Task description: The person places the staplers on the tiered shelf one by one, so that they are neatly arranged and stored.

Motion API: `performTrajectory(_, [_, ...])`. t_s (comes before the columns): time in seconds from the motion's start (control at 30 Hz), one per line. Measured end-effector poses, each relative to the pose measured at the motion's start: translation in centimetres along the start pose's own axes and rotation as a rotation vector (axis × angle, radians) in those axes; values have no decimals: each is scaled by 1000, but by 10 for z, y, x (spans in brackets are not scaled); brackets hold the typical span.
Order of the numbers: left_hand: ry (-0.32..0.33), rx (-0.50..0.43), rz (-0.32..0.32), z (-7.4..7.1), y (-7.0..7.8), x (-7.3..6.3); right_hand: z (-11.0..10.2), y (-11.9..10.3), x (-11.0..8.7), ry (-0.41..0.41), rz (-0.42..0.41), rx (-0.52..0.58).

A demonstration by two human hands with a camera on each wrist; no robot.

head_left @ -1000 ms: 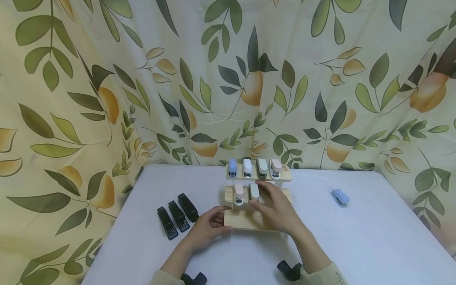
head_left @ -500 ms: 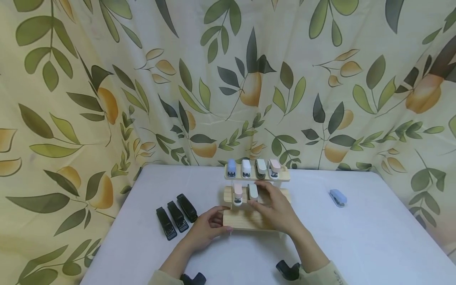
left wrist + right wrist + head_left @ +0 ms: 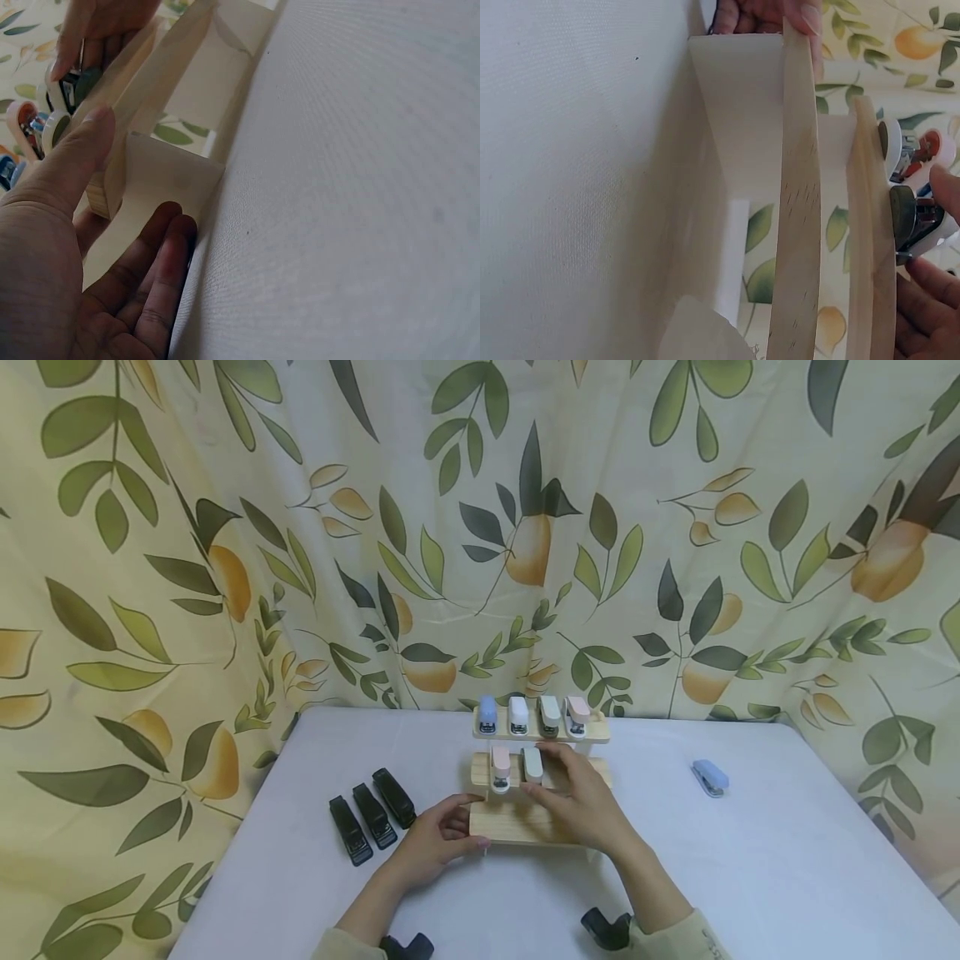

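Observation:
A three-tier wooden stand with white side panels stands mid-table. My left hand grips the left end of its lowest shelf; in the left wrist view the thumb lies on the shelf and the other fingers are by the side panel. On the middle shelf, my right hand pinches a small pale green stapler between thumb and finger. That stapler rests on the wood, its dark underside showing in the right wrist view. Just left of it is a pink mini stapler.
Blue, white, pale green and pink mini staplers line the top shelf. Three black staplers lie left of the stand. A blue mini stapler lies at the right. A patterned curtain hangs behind.
The head view shifts very slightly. Both hands keep their holds, and the staplers and stand stay in place.

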State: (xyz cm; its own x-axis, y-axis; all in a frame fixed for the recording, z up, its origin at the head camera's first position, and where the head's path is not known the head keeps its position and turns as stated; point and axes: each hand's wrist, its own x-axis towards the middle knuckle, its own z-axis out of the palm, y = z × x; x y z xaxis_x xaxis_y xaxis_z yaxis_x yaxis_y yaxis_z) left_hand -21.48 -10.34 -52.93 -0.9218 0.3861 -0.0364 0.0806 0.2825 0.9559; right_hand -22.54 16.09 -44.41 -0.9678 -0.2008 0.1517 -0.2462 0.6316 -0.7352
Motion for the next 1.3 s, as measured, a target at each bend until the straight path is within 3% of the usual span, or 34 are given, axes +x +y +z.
performTrajectory(1.0, [0, -31, 6, 1, -4, 1, -6, 2, -9, -18, -74, 53])
performTrajectory(1.3, [3, -23, 2, 1, -4, 1, -13, 7, -15, 3, -91, 16])
